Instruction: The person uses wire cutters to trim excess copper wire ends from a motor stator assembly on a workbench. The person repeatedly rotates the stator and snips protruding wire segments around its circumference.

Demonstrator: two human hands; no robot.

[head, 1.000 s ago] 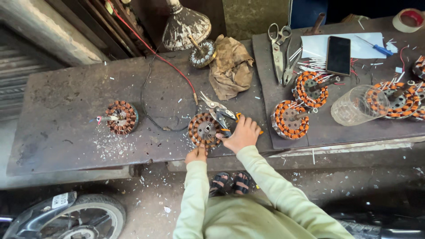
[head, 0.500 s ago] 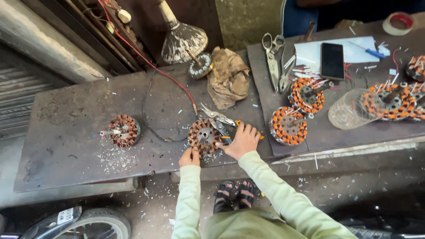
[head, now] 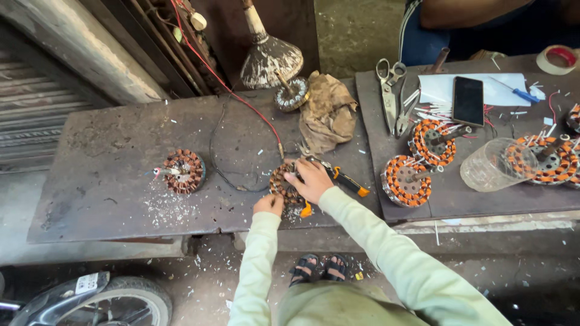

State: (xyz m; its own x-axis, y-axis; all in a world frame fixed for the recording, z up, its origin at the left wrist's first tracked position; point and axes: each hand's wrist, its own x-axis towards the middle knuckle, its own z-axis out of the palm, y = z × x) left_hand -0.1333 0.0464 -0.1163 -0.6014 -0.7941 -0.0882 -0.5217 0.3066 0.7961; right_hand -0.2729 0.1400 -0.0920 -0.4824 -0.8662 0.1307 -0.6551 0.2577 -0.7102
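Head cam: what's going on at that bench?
A person in pale green sleeves works on a copper-wound stator at the front edge of a dark metal bench. The right hand rests on top of it, over orange-handled pliers; the left hand steadies its near edge. Another stator lies to the left, with more to the right.

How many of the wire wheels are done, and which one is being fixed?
One bare brown coil sits aside among scraps, seemingly finished with. The left hand and right hand grip another coil beside orange-handled pliers. Three orange-wound coils wait untouched on the right board.
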